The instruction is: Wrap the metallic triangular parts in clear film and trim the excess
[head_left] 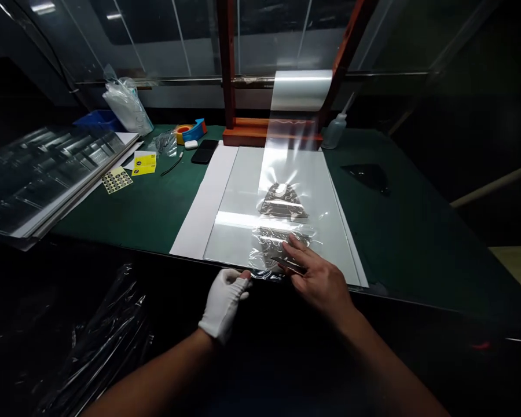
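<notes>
Pinching clear film by its near edge at lower centre is a gloved left hand; just rightward, the bare right hand clasps a slim pointed tool.

On table: centrally, glass plate over paper, bearing two pieces, one behind the other, under film; behind, film roll on stand; far left, stacked sheets; between stack and paper, sticker sheet and phone; right of plate, bottle behind loose piece.
</notes>
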Demonstrator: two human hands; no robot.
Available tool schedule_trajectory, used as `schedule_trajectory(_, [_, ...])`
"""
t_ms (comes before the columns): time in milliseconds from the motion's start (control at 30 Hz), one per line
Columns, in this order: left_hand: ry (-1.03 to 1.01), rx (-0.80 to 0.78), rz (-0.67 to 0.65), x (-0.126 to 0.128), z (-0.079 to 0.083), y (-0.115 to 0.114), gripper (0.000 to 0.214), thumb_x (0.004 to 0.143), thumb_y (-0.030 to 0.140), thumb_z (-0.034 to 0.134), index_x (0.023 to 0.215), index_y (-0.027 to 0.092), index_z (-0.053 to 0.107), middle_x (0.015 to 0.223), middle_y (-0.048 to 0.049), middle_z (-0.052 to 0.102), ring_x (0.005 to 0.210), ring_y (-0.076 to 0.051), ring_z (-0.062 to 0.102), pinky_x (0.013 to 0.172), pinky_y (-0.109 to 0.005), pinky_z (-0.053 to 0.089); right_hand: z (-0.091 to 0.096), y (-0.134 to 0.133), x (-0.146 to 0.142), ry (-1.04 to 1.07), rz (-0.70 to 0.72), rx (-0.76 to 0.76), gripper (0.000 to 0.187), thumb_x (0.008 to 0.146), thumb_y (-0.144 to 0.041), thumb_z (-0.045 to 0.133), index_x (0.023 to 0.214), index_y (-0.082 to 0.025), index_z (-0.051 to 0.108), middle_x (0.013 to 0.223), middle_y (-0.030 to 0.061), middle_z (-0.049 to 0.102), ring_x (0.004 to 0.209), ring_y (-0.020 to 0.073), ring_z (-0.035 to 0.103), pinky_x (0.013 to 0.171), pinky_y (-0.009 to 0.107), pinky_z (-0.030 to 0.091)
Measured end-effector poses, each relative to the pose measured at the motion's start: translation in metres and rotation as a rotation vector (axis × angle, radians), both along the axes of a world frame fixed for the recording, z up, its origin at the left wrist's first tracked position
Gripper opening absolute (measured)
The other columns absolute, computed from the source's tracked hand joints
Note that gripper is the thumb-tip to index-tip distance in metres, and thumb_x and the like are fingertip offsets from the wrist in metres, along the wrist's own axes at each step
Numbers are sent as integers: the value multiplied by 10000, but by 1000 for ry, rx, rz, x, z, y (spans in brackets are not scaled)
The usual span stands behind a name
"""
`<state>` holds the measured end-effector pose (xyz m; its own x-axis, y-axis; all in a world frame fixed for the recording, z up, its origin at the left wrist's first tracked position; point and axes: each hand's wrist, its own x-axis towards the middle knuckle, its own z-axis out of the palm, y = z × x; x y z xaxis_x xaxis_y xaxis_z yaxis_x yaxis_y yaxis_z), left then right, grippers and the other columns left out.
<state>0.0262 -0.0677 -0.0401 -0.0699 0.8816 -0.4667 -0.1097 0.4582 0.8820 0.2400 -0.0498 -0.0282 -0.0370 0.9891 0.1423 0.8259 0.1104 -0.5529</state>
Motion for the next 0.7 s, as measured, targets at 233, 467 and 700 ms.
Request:
schedule_trajectory(233, [-387, -289, 20, 36, -2, 7, 577, 473, 428, 988, 853, 130, 671, 869, -86, 731, 728, -172, 709, 644, -240, 520, 0, -17, -5, 106, 80, -32, 677, 726, -67, 596, 1347, -332, 637, 1477, -50, 509, 1266, 282, 599, 1019, 432, 565])
schedule_trajectory(467, [-324, -85, 84, 27, 1, -8, 556, 438, 419, 999, 827, 142, 714, 811, -44, 730, 754, -155, 687, 725, -245, 540, 0, -56, -20, 397, -199, 184, 324, 889, -332, 632, 1198, -265, 703, 1167, 95, 708, 1031, 281, 698, 834, 401, 611])
schedule_trajectory(700, [-216, 27, -68, 5, 23, -18, 460, 559, 474, 951, 764, 137, 716, 748, -43, 679, 710, -137, 630, 688, -227, 489, 12, -52, -24, 1102, -226, -199, 399, 779, -530, 766, 1002, -204, 710, 891, 69, 737, 804, 221, 705, 712, 326, 591])
